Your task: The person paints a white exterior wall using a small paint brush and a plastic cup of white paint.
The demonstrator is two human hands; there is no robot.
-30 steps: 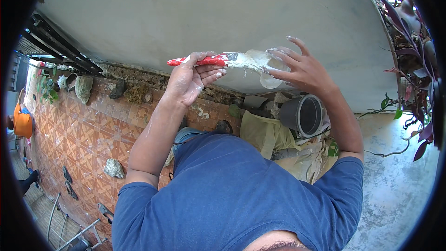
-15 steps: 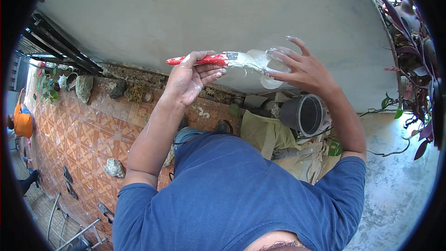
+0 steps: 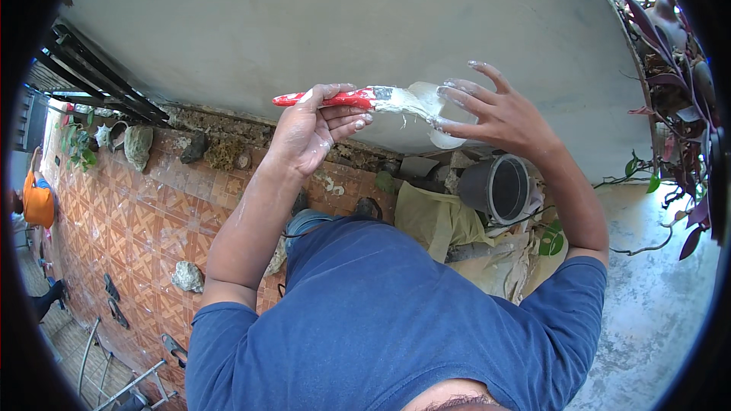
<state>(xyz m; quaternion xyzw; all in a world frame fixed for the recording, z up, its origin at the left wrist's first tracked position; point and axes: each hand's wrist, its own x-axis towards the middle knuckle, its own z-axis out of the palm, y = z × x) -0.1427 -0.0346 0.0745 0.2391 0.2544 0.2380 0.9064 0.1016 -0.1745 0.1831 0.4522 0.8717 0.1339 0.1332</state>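
Two hands [image 3: 316, 133] on red-handled paintbrush [image 3: 358, 99]

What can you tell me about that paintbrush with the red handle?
The paintbrush has a red handle, a grey metal band and wide bristles caked in whitish paint, with smears on the handle too. It lies roughly level in front of the grey wall. The left hand grips the handle from below, thumb on top. The right hand, fingers spread and paint-flecked, touches the bristle end.

A grey bucket [image 3: 499, 188] stands beside a yellowish cloth [image 3: 434, 221] below the wall [image 3: 320, 23].
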